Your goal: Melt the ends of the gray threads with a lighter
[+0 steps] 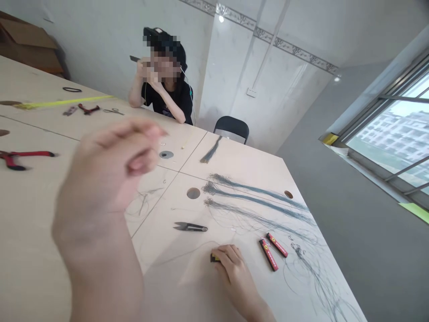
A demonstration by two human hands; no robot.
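My left hand point(107, 179) is raised close to the camera and blurred. Its fingers curve toward the thumb, and I cannot tell whether anything is between them. My right hand point(234, 268) lies low on the pale table point(33, 232), fingers closed over a small black and yellow object point(213, 257). A thin line point(181, 252) runs leftward across the table from that hand. Small black thread snips point(190, 227) lie just beyond my right hand. Two red and black packets point(272, 248) rest to its right.
Bundles of dark thin line point(254, 199) spread over the right part of the table, with loose tangles near its edge. Red-handled pliers point(16, 157) lie at the left. A person in black sits at the far side beside a black chair point(232, 127). Round holes point(193, 193) dot the tabletop.
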